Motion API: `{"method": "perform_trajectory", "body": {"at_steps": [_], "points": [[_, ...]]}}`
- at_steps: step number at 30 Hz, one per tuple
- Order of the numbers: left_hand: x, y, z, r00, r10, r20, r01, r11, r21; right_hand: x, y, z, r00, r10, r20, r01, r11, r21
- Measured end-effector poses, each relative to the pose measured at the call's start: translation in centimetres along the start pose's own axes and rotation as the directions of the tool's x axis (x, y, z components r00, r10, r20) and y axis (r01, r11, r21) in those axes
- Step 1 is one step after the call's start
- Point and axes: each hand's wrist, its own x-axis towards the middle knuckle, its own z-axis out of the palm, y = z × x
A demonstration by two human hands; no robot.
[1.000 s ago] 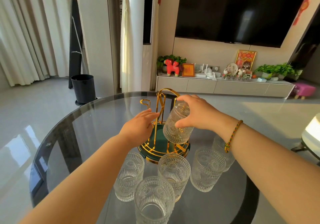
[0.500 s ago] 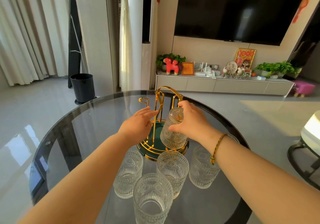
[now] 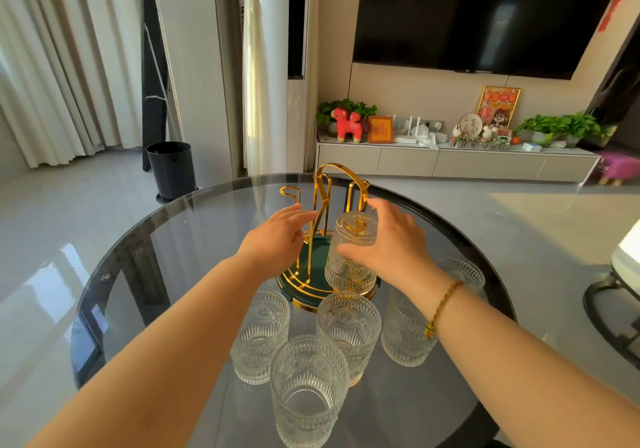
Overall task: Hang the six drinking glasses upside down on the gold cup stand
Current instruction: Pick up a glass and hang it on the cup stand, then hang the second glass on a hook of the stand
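Fingers (image 3: 349,249) of the right hand (image 3: 391,243) are wrapping loosely around an upside-down glass (image 3: 351,252) sitting on the stand (image 3: 323,239). The left hand (image 3: 277,236) is resting spread against the stand's gold upright. Five glasses (image 3: 308,388) are standing upright on the surface (image 3: 166,274) just before it.

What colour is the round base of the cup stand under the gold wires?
Dark green, edged with a gold rim, seen in the head view: cup stand base.

Round plaque (image 3: 471,124) on the TV cabinet (image 3: 450,162): dark characters, too small to read.
Orange frame (image 3: 380,129): one gold character, blurred.
Elsewhere: no legible text.
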Motion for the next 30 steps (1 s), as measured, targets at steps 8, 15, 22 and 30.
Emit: {"method": "perform_trajectory", "body": {"at_steps": [8, 15, 22, 30], "points": [[-0.6, 0.5, -0.1, 0.998, 0.036, 0.054, -0.037, 0.999, 0.019, -11.4, 0.4, 2.3, 0.965, 0.022, -0.261, 0.107, 0.877, 0.469], [-1.2, 1.5, -1.5, 0.99, -0.022, 0.139, 0.003, 0.991, 0.136, -19.9, 0.6, 8.3, 0.976, 0.206, -0.074, -0.094, 0.697, 0.711], [-1.9, 1.7, -1.7, 0.988, -0.03, 0.154, 0.006, 0.987, 0.158, -19.5, -0.1, 9.4, 0.958, 0.105, 0.265, -0.251, 0.755, 0.606], [-2.0, 1.6, -1.5, 0.99, -0.026, 0.137, 0.006, 0.989, 0.145, -18.6, -1.5, 10.6, 0.983, 0.147, 0.107, -0.181, 0.858, 0.48]]}}
